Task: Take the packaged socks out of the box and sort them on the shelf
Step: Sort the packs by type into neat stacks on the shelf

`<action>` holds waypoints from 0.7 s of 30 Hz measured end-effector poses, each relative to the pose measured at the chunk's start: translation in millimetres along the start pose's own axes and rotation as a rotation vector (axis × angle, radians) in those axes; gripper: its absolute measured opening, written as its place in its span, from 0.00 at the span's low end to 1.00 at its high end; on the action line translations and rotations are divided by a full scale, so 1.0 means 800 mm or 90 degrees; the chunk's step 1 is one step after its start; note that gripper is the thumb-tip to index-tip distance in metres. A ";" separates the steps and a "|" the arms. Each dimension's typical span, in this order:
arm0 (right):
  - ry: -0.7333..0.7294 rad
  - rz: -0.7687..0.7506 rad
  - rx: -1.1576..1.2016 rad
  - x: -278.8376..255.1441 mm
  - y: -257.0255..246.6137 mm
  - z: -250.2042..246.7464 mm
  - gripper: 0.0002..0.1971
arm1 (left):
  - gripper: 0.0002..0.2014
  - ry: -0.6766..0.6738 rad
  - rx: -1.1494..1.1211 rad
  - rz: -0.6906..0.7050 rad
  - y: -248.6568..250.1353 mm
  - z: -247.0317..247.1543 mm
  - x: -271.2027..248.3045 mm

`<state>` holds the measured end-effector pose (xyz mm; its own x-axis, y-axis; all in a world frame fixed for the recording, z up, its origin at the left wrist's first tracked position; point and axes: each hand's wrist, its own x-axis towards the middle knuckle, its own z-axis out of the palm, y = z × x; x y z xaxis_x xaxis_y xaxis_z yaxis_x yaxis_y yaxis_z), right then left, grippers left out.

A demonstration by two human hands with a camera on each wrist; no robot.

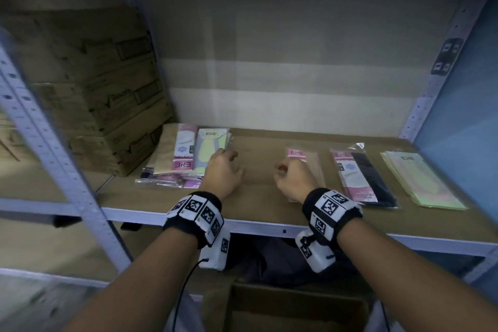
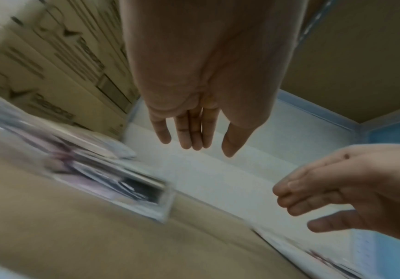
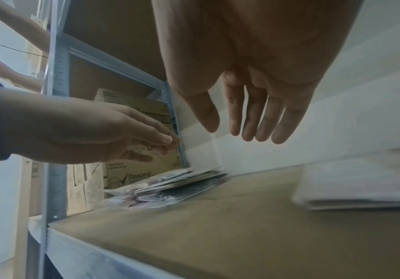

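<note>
Brown board shelf (image 1: 258, 143): packaged socks lay in separate groups, likely one per kind.
- Mixed heap of clear-wrapped pink and yellow sock packs (image 1: 186, 159), far left, apparently unsorted.
- Single beige pack, pink header (image 1: 310, 164), centre-right.
- Pink-and-black pack (image 1: 361, 178); pale green stack (image 1: 420, 180), right.
- Open brown cardboard box (image 1: 293, 307), below shelf.

Left hand (image 1: 223, 172): beside heap, fingers relaxed, empty.
Right hand (image 1: 292, 176): over beige pack, loose, holding nothing.

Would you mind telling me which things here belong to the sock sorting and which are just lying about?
Part of the job:
- mixed sock pile
- pink-label pack
- black sock packs
- pale green packs
- shelf
- open box below

Lying about:
- stacked cartons
</note>
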<state>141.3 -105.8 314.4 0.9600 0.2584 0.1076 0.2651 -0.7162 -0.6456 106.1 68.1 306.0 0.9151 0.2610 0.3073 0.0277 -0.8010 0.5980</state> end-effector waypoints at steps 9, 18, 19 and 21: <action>-0.064 0.013 0.085 0.032 -0.083 0.076 0.13 | 0.19 0.081 0.026 -0.172 -0.103 -0.100 -0.010; -0.136 0.091 0.027 0.068 -0.115 0.116 0.20 | 0.25 0.074 -0.007 -0.297 -0.152 -0.112 -0.003; -0.144 0.101 0.024 0.072 -0.115 0.121 0.20 | 0.24 0.071 -0.010 -0.304 -0.153 -0.111 -0.002; -0.145 0.119 0.029 0.079 -0.114 0.130 0.22 | 0.24 0.072 -0.023 -0.318 -0.156 -0.109 0.000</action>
<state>168.7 43.7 301.5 0.9455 0.2678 -0.1855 0.0765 -0.7361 -0.6725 67.5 215.1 296.3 0.7445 0.6654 0.0545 0.4350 -0.5454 0.7165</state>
